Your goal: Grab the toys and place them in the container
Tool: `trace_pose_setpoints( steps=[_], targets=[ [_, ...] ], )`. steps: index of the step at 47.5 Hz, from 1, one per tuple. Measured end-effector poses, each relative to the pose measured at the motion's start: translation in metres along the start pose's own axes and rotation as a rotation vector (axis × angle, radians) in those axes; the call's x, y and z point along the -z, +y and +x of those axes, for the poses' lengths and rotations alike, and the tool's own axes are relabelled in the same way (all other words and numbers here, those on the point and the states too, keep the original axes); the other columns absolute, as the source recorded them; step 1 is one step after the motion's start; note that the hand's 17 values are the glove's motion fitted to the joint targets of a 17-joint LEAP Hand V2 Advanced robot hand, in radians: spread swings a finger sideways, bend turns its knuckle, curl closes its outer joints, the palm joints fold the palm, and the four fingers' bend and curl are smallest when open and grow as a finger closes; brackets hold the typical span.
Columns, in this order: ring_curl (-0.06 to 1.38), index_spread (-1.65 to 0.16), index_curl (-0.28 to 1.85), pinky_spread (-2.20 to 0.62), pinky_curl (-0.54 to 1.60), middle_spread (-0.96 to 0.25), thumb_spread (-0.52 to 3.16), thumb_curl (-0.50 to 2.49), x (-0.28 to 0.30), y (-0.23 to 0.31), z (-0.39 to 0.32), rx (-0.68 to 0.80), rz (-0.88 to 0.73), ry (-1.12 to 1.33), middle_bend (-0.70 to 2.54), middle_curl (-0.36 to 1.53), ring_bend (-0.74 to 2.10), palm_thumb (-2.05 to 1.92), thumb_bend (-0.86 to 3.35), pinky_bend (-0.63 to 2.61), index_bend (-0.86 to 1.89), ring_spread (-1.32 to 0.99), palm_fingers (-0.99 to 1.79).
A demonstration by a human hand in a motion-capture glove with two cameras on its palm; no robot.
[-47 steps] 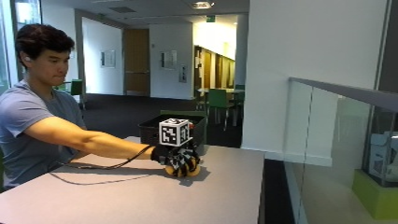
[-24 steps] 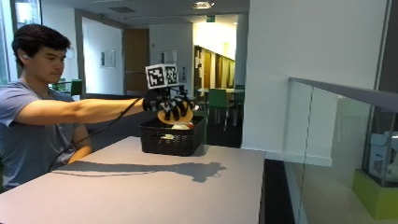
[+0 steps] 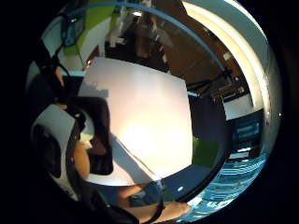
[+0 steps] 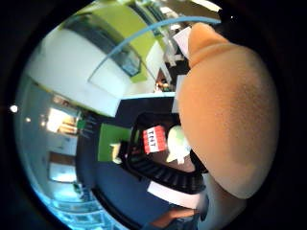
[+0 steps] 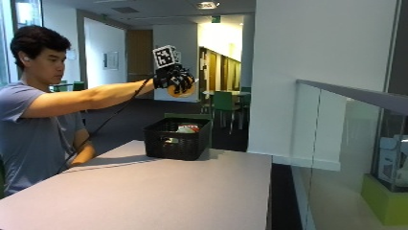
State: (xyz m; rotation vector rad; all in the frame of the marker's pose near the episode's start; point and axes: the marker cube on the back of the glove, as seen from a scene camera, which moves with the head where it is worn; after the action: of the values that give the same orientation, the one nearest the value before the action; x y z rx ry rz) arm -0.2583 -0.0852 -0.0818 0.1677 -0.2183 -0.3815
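Since half a second earlier, the gloved right hand (image 5: 173,79) has been raised from just above the black basket (image 5: 177,139) to well above it, with the arm stretched out level. An orange plush toy (image 5: 180,89) is held in the grip, the fingers being curled round it. Which way the toy's long axis points cannot be told from the outside view; in the thumb-side palm view its rounded body (image 4: 225,110) is seen close against the palm. Below it, inside the basket (image 4: 163,175), a red block marked TNT (image 4: 154,139) and a pale green toy (image 4: 178,142) are seen. The basket is placed on the counter (image 5: 191,191).
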Motion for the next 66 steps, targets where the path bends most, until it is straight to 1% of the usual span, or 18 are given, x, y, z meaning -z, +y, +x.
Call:
trace_pose_setpoints(
  steps=[2, 3, 7, 11, 17, 20, 24, 30, 33, 35, 38, 39, 42, 46, 50, 58, 63, 66],
  targets=[
    [0.53, -0.4, 0.13, -0.43, 0.43, -0.55, 0.81, 0.8, -0.004, 0.006, -0.02, 0.136, -0.007, -0.039, 0.42, 0.72, 1.16, 0.71, 0.18, 1.21, 0.15, -0.45, 0.87],
    [0.53, -0.4, 0.13, -0.43, 0.43, -0.55, 0.81, 0.81, -0.007, 0.007, -0.028, 0.152, -0.011, -0.04, 0.42, 0.72, 1.16, 0.72, 0.18, 1.2, 0.15, -0.45, 0.87],
    [0.54, -0.4, 0.12, -0.43, 0.44, -0.56, 0.8, 0.83, -0.02, 0.001, -0.026, 0.002, -0.027, -0.026, 0.4, 0.75, 1.16, 0.72, 0.17, 1.2, 0.15, -0.45, 0.86],
    [0.54, -0.4, 0.12, -0.43, 0.44, -0.57, 0.8, 0.85, -0.031, -0.002, -0.004, -0.089, -0.037, 0.004, 0.39, 0.77, 1.16, 0.71, 0.16, 1.21, 0.14, -0.45, 0.86],
    [0.55, -0.39, 0.09, -0.43, 0.45, -0.58, 0.81, 0.88, -0.044, 0.006, -0.023, -0.01, -0.069, -0.014, 0.37, 0.8, 1.18, 0.7, 0.15, 1.23, 0.09, -0.45, 0.8],
    [0.55, -0.38, 0.07, -0.43, 0.46, -0.58, 0.82, 0.88, -0.048, 0.009, -0.037, -0.02, -0.092, -0.078, 0.37, 0.82, 1.2, 0.68, 0.13, 1.26, 0.06, -0.45, 0.77],
    [0.56, -0.37, 0.04, -0.43, 0.47, -0.59, 0.84, 0.89, -0.06, 0.013, -0.042, -0.033, -0.144, -0.036, 0.37, 0.84, 1.22, 0.66, 0.11, 1.3, 0.05, -0.45, 0.73],
    [0.57, -0.34, -0.01, -0.43, 0.48, -0.58, 0.89, 0.89, -0.072, 0.021, -0.044, 0.062, -0.25, -0.063, 0.36, 0.86, 1.26, 0.6, 0.07, 1.36, 0.01, -0.44, 0.64],
    [0.57, -0.32, -0.04, -0.42, 0.48, -0.49, 1.06, 0.76, -0.074, 0.021, -0.044, 0.066, -0.275, -0.095, 0.29, 0.83, 1.32, 0.32, -0.08, 1.42, -0.11, -0.4, 0.44],
    [0.58, -0.32, -0.03, -0.4, 0.5, -0.43, 1.09, 0.69, -0.075, 0.021, -0.042, 0.066, -0.271, -0.111, 0.22, 0.82, 1.33, 0.19, -0.11, 1.48, -0.08, -0.36, 0.32],
    [0.55, -0.31, 0.02, -0.32, 0.51, -0.29, 1.04, 0.61, -0.073, 0.02, -0.04, 0.053, -0.246, -0.122, 0.11, 0.77, 1.19, -0.08, -0.17, 1.55, 0.08, -0.27, -0.01],
    [0.55, -0.3, 0.03, -0.3, 0.52, -0.26, 1.03, 0.58, -0.073, 0.019, -0.038, 0.048, -0.235, -0.119, 0.12, 0.76, 1.17, -0.12, -0.17, 1.57, 0.09, -0.24, -0.04],
    [0.49, -0.3, 0.04, -0.24, 0.49, -0.18, 1.01, 0.53, -0.069, 0.018, -0.035, 0.052, -0.202, -0.105, 0.13, 0.72, 1.08, -0.16, -0.15, 1.6, 0.12, -0.18, -0.08],
    [0.42, -0.3, 0.08, -0.15, 0.47, -0.1, 1.0, 0.46, -0.059, 0.023, -0.042, 0.146, -0.184, -0.198, 0.15, 0.68, 0.93, -0.19, -0.15, 1.58, 0.16, -0.11, -0.16],
    [0.38, -0.3, 0.11, -0.09, 0.44, -0.05, 0.98, 0.4, -0.057, 0.022, -0.026, 0.076, -0.165, -0.115, 0.16, 0.64, 0.83, -0.19, -0.14, 1.54, 0.17, -0.06, -0.17],
    [0.33, -0.31, 0.16, -0.02, 0.4, 0.02, 0.98, 0.31, -0.056, 0.033, 0.014, 0.077, -0.14, 0.052, 0.14, 0.57, 0.73, -0.18, -0.13, 1.46, 0.16, 0.0, -0.14],
    [0.32, -0.32, 0.18, 0.0, 0.38, 0.03, 0.98, 0.27, -0.048, 0.052, -0.023, 0.191, -0.168, -0.027, 0.15, 0.53, 0.69, -0.17, -0.12, 1.43, 0.16, 0.02, -0.11],
    [0.31, -0.32, 0.19, 0.01, 0.37, 0.03, 0.98, 0.25, -0.043, 0.059, -0.03, 0.156, -0.178, -0.037, 0.16, 0.51, 0.66, -0.17, -0.12, 1.39, 0.16, 0.02, -0.13]
  ],
)
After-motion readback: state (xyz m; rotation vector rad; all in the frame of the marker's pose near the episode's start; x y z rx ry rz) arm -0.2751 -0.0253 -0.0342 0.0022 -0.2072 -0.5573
